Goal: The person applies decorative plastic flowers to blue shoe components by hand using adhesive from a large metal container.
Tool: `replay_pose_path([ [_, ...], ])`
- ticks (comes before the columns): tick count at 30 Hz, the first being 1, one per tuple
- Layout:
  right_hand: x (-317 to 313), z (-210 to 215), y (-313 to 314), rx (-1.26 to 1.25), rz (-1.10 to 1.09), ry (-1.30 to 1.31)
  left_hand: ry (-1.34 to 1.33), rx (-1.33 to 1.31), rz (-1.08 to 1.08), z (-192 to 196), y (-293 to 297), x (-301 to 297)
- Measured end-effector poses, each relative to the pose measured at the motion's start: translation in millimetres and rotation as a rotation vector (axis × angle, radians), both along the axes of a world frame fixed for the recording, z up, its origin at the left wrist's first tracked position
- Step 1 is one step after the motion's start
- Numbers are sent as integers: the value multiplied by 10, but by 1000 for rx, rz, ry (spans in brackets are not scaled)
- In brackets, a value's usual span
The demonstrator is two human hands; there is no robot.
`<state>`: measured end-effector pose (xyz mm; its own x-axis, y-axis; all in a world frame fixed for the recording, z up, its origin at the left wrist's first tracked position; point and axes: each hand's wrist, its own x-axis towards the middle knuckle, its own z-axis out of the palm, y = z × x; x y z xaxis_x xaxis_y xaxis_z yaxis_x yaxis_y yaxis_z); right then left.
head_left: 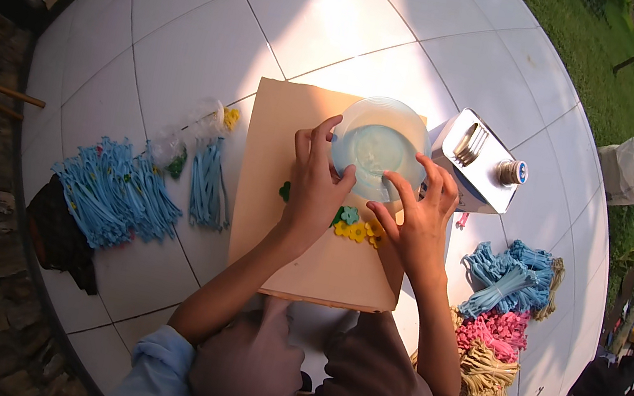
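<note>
A translucent pale-blue plastic bowl (pixel 384 111) stands at the far part of a cardboard sheet (pixel 304 272). My left hand (pixel 313 180) grips its left side, thumb near the front rim and fingers along the outer wall. On the right side my right hand (pixel 421 221) holds the rim, its fingers bent over the edge. What looks like a shallow clear liquid or a glossy bottom shows inside; I cannot tell which. Just in front of the bowl lie small yellow flower pieces (pixel 351 230), a teal flower piece (pixel 350 215) and dark green pieces (pixel 284 190), partly hidden by my hands.
A white metal can (pixel 482 164) with a silver cap stands right of the cardboard. Blue bundles (pixel 114 192) of thin strips lie left. More blue (pixel 511 275), pink (pixel 492 335) and tan bundles (pixel 488 374) lie right. A clear plastic bag (pixel 166 148) rests beside the left bundles.
</note>
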<state>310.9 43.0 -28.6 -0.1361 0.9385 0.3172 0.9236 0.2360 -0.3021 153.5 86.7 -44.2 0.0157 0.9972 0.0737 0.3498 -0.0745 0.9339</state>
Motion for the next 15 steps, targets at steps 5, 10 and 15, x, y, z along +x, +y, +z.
replay_pose_path([
  [5,-49,-29,-22,58,9,-89,131,106,-10,5,-50,-13],
  [10,-74,-20,-17,-1,25,-16,498,180,-100,77,-74,-88],
  [15,-107,36,-25,-130,13,306,532,226,-88,80,-87,-98],
])
